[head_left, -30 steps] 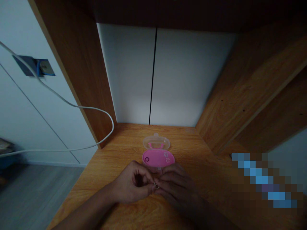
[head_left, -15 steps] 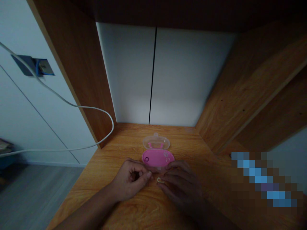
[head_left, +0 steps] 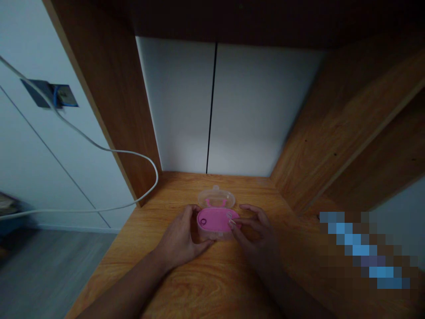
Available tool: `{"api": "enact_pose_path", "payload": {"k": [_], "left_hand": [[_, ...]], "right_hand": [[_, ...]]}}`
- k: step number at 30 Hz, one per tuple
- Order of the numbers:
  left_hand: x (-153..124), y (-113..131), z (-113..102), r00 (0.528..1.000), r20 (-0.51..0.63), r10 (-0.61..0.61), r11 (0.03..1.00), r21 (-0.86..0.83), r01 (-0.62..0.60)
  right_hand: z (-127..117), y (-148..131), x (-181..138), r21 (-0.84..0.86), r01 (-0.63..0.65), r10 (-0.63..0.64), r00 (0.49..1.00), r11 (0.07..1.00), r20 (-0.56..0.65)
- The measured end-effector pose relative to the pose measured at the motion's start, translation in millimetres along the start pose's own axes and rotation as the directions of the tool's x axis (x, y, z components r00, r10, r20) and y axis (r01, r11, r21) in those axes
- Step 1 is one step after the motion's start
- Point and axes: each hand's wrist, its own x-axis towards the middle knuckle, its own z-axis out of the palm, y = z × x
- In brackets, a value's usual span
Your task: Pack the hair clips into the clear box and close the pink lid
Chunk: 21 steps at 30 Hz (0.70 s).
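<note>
Hands apart, one at each end of pink box [head_left: 216, 219]. Left hand [head_left: 179, 235] clamped round box's left end, thumb along near side. Right hand [head_left: 259, 230] at box's right end, thumb and fingertip over pink top; can't tell if they grip the small pale bit [head_left: 232, 222] there. Dark ring [head_left: 203, 218] on box's left part. Clear lid [head_left: 216, 194] open, just behind box. Tabletop [head_left: 212, 288] stretches both sides of box, left edge well apart. White cable [head_left: 153, 159] loops left of box, apart.
</note>
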Motion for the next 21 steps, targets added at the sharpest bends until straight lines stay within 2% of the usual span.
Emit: {"api": "enact_pose_path", "payload": {"k": [4,10,16,19,21], "left_hand": [[-1.4,0.0,2.0,1.000,0.020,-0.012,1.000,0.025,0.012],[-4.5,11.3,-0.7,0.993,0.113,0.043,0.997,0.066,-0.051],[-6.4,18.5,-1.1,0.983,0.163,0.080,0.991,0.092,-0.096],[-6.1,17.7,-1.6,0.984,0.159,0.084,0.992,0.080,-0.097],[-6.1,16.8,-2.0,0.985,0.157,0.075,0.994,0.073,-0.087]], "right_hand": [[1.8,-1.6,0.2,0.015,-0.041,0.040,0.998,0.999,0.054],[-0.8,-4.2,1.8,-0.004,-0.069,0.069,0.993,0.998,0.096],[-2.5,-6.3,4.7,-0.080,-0.030,0.042,0.986,0.996,0.163],[-2.4,-4.9,5.2,-0.050,-0.053,0.060,0.984,0.997,0.168],[-1.8,-2.2,5.2,0.017,-0.114,0.111,0.985,0.993,0.130]]}}
